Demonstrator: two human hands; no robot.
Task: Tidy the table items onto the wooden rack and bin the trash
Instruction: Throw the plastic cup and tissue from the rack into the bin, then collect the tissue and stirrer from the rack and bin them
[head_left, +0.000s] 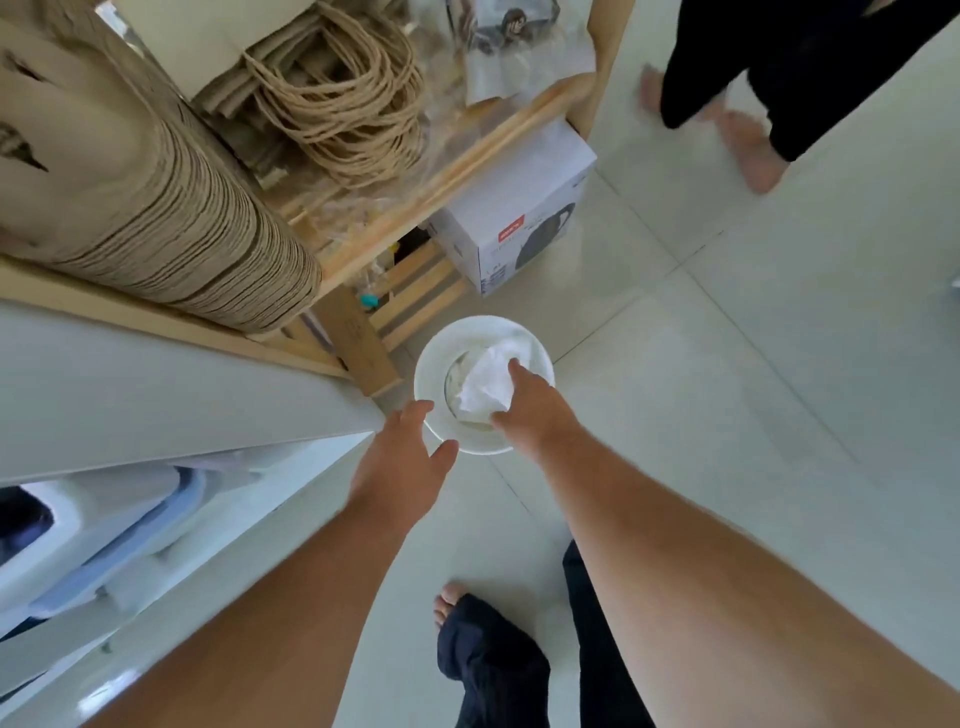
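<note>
A round white bin (434, 358) stands on the floor beside the leg of the wooden rack (457, 171). My right hand (535, 410) reaches over the bin's mouth, its fingers pinched on a crumpled white tissue (485, 384) that hangs inside the rim. My left hand (410, 457) hovers at the bin's near left edge, fingers spread, holding nothing. On the rack lie stacked brown paper bags (156, 208) and coiled twine handles (343, 88).
A white table edge (182, 395) runs along the left, with plastic containers (78, 551) below it. A white appliance box (514, 208) sits on the floor under the rack. Another person's bare feet (748, 150) stand at the upper right. My own feet (457, 603) are below.
</note>
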